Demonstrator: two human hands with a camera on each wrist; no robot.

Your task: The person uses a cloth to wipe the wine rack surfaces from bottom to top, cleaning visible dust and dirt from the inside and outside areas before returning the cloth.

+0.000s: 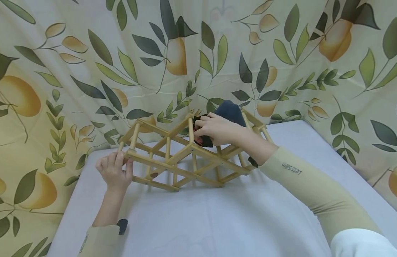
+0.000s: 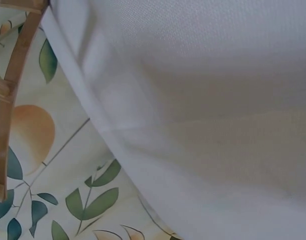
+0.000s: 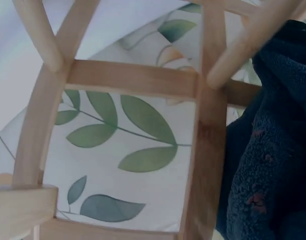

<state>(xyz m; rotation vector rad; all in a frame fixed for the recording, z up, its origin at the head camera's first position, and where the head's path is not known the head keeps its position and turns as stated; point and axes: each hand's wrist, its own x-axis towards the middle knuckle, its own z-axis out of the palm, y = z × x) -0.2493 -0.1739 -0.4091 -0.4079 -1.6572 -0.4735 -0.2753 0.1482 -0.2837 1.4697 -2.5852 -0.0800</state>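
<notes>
A wooden lattice rack (image 1: 182,155), like a folding wine rack of crossed slats and round dowels, stands on the white-covered table. At its left end my left hand (image 1: 114,170) grips a corner, thumb toward the front. My right hand (image 1: 219,129) reaches over the rack and holds a dark blue fleecy cloth (image 1: 229,112) with a reddish pattern, among the upper dowels; part of it lies behind the hand. In the right wrist view the cloth (image 3: 268,150) hangs against the rack's slats (image 3: 133,79). The left wrist view catches only a slat (image 2: 17,80).
A white cloth (image 1: 198,221) covers the table, whose edge (image 2: 100,132) shows in the left wrist view. Behind and beside it hangs a curtain (image 1: 127,46) printed with leaves and orange fruit, close to the back of the rack.
</notes>
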